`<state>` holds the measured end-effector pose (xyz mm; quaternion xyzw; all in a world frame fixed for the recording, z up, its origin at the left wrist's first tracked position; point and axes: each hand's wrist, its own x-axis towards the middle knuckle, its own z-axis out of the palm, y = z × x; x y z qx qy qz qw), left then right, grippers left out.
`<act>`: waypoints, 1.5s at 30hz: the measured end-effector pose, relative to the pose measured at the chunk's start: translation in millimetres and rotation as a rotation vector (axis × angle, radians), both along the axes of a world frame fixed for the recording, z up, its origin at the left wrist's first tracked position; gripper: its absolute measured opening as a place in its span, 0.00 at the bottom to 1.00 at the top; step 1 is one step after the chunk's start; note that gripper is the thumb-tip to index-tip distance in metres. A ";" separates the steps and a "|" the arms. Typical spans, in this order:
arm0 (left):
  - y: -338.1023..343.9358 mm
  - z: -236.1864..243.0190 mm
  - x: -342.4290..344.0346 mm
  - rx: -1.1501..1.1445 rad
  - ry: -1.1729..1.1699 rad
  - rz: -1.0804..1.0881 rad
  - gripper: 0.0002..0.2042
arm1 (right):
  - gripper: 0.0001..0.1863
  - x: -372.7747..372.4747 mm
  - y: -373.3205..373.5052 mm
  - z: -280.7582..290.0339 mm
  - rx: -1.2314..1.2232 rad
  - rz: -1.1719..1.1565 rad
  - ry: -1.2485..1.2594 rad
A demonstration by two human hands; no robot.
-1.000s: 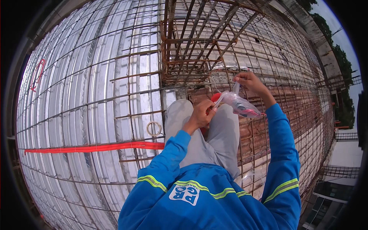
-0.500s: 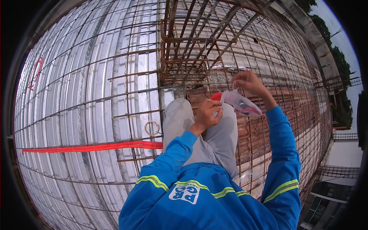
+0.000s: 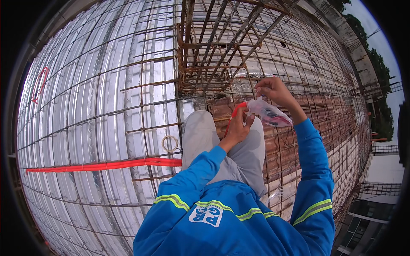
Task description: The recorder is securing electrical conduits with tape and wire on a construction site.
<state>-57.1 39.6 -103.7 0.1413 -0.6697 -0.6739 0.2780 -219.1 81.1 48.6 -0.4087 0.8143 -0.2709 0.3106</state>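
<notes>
My left hand (image 3: 238, 130) is closed on the gathered end of a clear plastic bag (image 3: 275, 115) with dark and pink contents, above my grey-trousered knees. A red tube (image 3: 235, 110) lies against that hand, its lower part partly hidden by the fingers. Up and to the right, my right hand (image 3: 273, 91) is pinched on the bag's thin top part, though the fingertips are small in view. The bag hangs sideways between and to the right of both hands.
A rusty rebar cage (image 3: 205, 68) rises ahead over the steel mesh. Ribbed metal decking (image 3: 85, 128) lies left, with long red tubes (image 3: 102, 164), a pale ring (image 3: 170, 143) and a bent red piece (image 3: 40, 83). Rusty sheeting (image 3: 307, 145) lies right; a concrete edge (image 3: 358, 64) runs beyond.
My right hand has moved slightly up and left. My left hand has shifted a little rightward and turned, and more of the red tube now shows beside it.
</notes>
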 end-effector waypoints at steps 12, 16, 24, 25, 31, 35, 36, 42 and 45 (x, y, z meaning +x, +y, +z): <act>-42.4 -8.6 7.0 -0.225 0.003 0.085 0.14 | 0.11 -56.2 68.1 -60.6 -0.385 -0.346 -0.495; -43.6 2.5 11.3 -0.253 -0.087 0.024 0.14 | 0.16 -41.1 115.1 -123.0 -0.224 -0.142 -0.083; -42.7 -9.1 9.7 0.002 -0.089 -0.194 0.16 | 0.10 91.1 115.1 -150.9 0.232 -0.088 0.421; -41.5 -5.4 11.1 0.003 -0.088 -0.205 0.16 | 0.10 102.0 111.0 -152.7 0.236 -0.098 0.420; -44.6 14.2 12.1 0.029 -0.262 -0.457 0.18 | 0.08 142.4 69.8 -149.9 -0.415 -0.306 0.160; -51.1 9.8 3.0 -0.142 -0.421 -0.520 0.14 | 0.09 153.5 65.9 -131.3 -0.282 -0.254 0.215; -51.4 7.2 2.4 -0.155 -0.431 -0.511 0.14 | 0.10 157.5 66.5 -123.4 -0.283 -0.206 0.365; -52.4 14.0 12.3 -0.149 -0.327 -0.383 0.12 | 0.18 162.7 60.1 -25.8 -0.326 0.300 0.790; -52.4 4.8 15.4 -0.335 -0.125 -0.304 0.11 | 0.17 131.3 25.5 7.8 -0.369 0.433 1.021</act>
